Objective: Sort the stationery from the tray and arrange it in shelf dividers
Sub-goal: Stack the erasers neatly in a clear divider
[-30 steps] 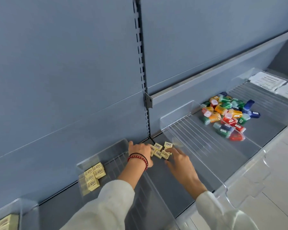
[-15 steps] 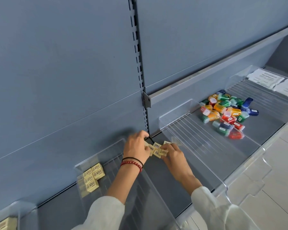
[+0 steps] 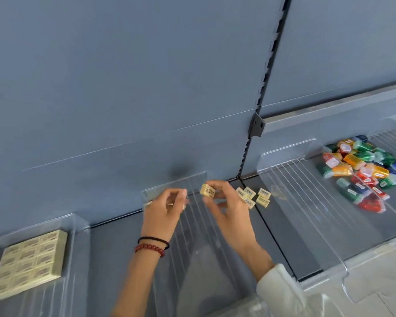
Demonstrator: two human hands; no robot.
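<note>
Got a tidy eraser block [image 3: 30, 259] lying near-left by a clear divider [image 3: 80, 227]. Can't tell if the curled left hand [image 3: 162, 211] holds anything. Pinching one eraser [image 3: 207, 191] in the fingers of the right hand [image 3: 229, 213], up off the shelf [image 3: 281, 225], loose erasers [image 3: 253, 196] just behind.
</note>
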